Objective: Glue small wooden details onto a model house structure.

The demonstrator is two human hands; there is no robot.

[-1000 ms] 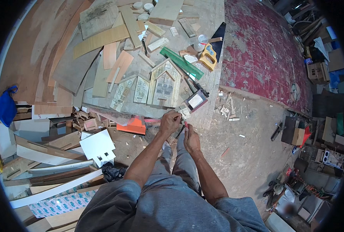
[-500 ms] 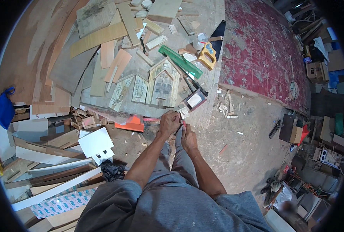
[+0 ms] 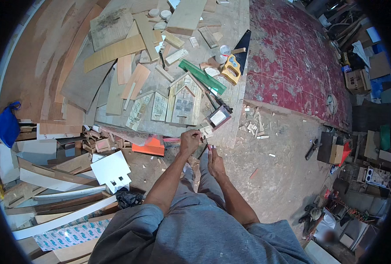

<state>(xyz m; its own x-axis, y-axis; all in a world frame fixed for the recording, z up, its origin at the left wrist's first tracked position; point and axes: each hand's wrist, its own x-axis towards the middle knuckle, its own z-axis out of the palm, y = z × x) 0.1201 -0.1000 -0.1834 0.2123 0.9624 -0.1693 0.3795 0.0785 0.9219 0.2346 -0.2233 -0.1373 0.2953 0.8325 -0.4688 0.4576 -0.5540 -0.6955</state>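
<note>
My left hand [image 3: 190, 141] is closed by a small pale wooden piece [image 3: 206, 130] at the workboard's front edge, its fingertips pinching that piece. My right hand [image 3: 215, 161] grips a thin tool with a red handle [image 3: 210, 151], its narrow tip reaching up to the piece. Just beyond sits a dark clamp-like block with a white pad [image 3: 217, 117]. Three house-shaped wooden cutouts with small windows, the largest [image 3: 185, 101] at right, lie on the board, beside a green strip [image 3: 202, 77] and a yellow-handled saw [image 3: 231, 71].
Offcuts and boards [image 3: 111, 48] cover much of the workboard [image 3: 236, 114]. A red worn surface [image 3: 292, 61] adjoins it at right. Stacked scraps [image 3: 50, 185] and a white panel [image 3: 109, 170] crowd the lower left; an orange object [image 3: 148, 147] lies under the board's edge. Clutter [image 3: 336, 149] lines the far right.
Over the last second both hands have shifted slightly, the right one a little down from the piece, showing more of the tool's thin shaft. The view has also drifted slightly.
</note>
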